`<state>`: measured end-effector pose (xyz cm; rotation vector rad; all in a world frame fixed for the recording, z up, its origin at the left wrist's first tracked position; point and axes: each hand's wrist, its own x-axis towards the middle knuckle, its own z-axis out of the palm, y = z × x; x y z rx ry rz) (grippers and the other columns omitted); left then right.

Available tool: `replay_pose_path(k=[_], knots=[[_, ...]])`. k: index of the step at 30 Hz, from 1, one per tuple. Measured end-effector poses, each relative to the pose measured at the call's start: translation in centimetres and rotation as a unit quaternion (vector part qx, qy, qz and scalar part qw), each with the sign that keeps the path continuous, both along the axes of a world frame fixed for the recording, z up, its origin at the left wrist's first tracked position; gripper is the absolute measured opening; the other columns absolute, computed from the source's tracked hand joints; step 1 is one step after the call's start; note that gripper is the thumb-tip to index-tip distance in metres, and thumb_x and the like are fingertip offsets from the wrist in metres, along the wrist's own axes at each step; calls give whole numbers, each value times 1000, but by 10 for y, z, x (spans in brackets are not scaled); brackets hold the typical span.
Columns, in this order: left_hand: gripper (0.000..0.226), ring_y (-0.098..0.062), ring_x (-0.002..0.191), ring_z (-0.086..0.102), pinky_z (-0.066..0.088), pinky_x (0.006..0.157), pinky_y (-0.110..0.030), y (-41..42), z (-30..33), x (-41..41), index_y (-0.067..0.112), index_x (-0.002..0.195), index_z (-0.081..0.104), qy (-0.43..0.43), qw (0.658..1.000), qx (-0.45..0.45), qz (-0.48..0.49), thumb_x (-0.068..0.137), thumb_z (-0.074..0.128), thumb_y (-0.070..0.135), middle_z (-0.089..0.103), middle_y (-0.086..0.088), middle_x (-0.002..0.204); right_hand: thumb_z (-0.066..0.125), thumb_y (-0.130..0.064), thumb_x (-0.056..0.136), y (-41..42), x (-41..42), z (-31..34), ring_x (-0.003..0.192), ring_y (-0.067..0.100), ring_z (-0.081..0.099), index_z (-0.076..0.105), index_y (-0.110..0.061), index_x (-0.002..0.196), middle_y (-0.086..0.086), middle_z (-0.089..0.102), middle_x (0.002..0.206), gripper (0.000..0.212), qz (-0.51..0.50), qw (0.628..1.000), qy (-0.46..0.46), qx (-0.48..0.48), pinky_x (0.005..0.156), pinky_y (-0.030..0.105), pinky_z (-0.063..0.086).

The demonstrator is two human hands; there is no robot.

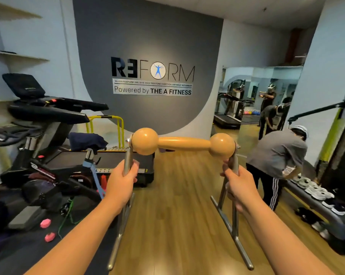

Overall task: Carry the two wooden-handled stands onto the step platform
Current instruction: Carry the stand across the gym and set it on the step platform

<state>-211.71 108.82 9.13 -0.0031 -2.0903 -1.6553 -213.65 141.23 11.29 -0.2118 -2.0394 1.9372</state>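
Both hands clamp one wooden-handled steel stand (183,144): left hand (122,181), right hand (240,184) closed around uprights (airborne); swinging feet could clip bending person (274,155) at right.

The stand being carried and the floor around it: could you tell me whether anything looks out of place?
The stand looks sound, left hand and right hand gripping its metal uprights. Two pink weights and a green cord lie loose on the dark mat.
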Motion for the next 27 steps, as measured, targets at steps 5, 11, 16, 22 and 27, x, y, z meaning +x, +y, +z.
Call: replay_pose_path(k=[5,11,16,22,27], knots=[[29,-17,76,62,56,84,-52,-4,-8,-120,43,95,69,-3,1000,14,-1,85,54,67,61,9,74,58,-25,106,-3,-117,-9,63,8,50,68,-30,124,8,72,104,21,1,1000,12,3,58,27,36],[41,-19,74,63,56,84,-55,7,-5,-271,42,96,68,3,999,30,26,80,52,77,60,10,69,58,-25,106,4,-289,-3,60,5,48,69,-30,122,6,71,104,20,32,999,20,-7,51,22,37],[40,-21,74,64,55,85,-56,13,6,-386,30,95,69,0,997,48,55,91,57,68,62,5,72,61,-28,105,8,-413,15,61,6,49,70,-32,119,7,71,102,17,58,998,29,-12,39,10,35],[32,-24,79,64,55,86,-50,1,12,-531,26,99,67,8,997,53,59,100,56,56,63,-3,78,62,-33,104,-10,-556,23,60,9,46,73,-38,110,6,72,104,13,57,998,32,-7,37,15,34],[29,-24,81,60,54,88,-54,-27,11,-666,22,100,66,1,998,60,27,103,57,49,60,-5,81,61,-33,105,-39,-679,20,43,10,32,72,-34,116,10,62,87,16,49,999,18,-16,35,22,23]])
